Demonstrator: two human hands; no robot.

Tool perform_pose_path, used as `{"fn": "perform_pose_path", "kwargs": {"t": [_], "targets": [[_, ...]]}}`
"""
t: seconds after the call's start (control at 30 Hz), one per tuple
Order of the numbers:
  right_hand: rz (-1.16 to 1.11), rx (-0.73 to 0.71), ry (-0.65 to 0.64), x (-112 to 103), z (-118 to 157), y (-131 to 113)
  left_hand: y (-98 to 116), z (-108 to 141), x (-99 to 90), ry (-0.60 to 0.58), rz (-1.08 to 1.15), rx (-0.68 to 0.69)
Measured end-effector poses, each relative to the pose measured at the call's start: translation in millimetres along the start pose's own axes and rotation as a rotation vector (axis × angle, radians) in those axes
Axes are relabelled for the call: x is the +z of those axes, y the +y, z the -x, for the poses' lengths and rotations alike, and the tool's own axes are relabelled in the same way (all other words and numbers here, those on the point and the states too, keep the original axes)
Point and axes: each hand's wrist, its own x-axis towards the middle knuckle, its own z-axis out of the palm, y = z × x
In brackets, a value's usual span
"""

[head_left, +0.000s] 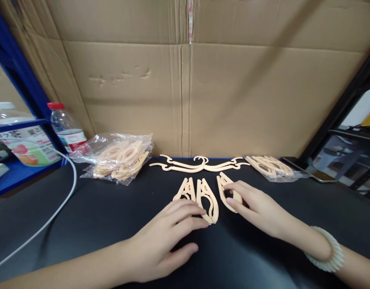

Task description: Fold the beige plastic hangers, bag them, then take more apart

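Observation:
Three folded beige plastic hangers lie on the black table. My left hand [168, 237] has its fingers spread, thumb apart, over the lower ends of the left folded hanger [185, 188] and the middle folded hanger [214, 202], fingertips touching the middle one. The right folded hanger [220, 190] is between the thumb and fingers of my right hand [257, 204]; its right side is partly covered. Behind them, two unfolded hangers [185, 165] lie side by side lengthwise near the cardboard, hooks together in the middle.
A clear bag of folded hangers [121, 158] lies at the left, a smaller bag [271, 166] at the right beside a dark phone [308, 170]. A red-capped bottle [66, 128] and white cable [69, 190] are at the left. Cardboard [247, 100] stands behind.

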Motion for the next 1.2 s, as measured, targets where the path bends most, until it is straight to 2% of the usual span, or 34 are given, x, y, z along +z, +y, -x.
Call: {"fn": "perform_pose_path", "kwargs": {"t": [0.1,0.2,0.37,0.6,0.73,0.87,1.1,1.2], "targets": [[0.115,-0.009,-0.06,-0.4,3.1,-4.7,1.3,2.1,3.5,-0.12,-0.064,-0.095],[0.187,-0.064,-0.092,-0.5,5.5,-8.5,1.0,4.5,9.5,-0.144,-0.044,-0.183],[0.223,-0.141,-0.097,-0.3,7.6,-10.4,1.9,5.8,13.9,-0.171,0.0,-0.227],[0.241,-0.192,-0.096,4.0,3.1,-6.9,0.0,1.5,1.6,-0.275,0.012,-0.236],[0.22,-0.257,-0.062,6.7,-0.8,-1.8,-6.1,0.5,0.5,-0.216,-0.025,-0.251],[0.212,-0.282,-0.063,6.5,-3.6,1.0,-9.9,-1.4,-2.9,-0.258,-0.018,-0.249],[0.203,-0.29,-0.064,6.7,-4.1,2.5,-16.9,-2.1,-5.5,-0.245,-0.005,-0.229],[0.176,-0.282,-0.048,6.7,-4.7,1.8,-18.4,-0.3,-2.2,-0.166,0.004,-0.205]]}}
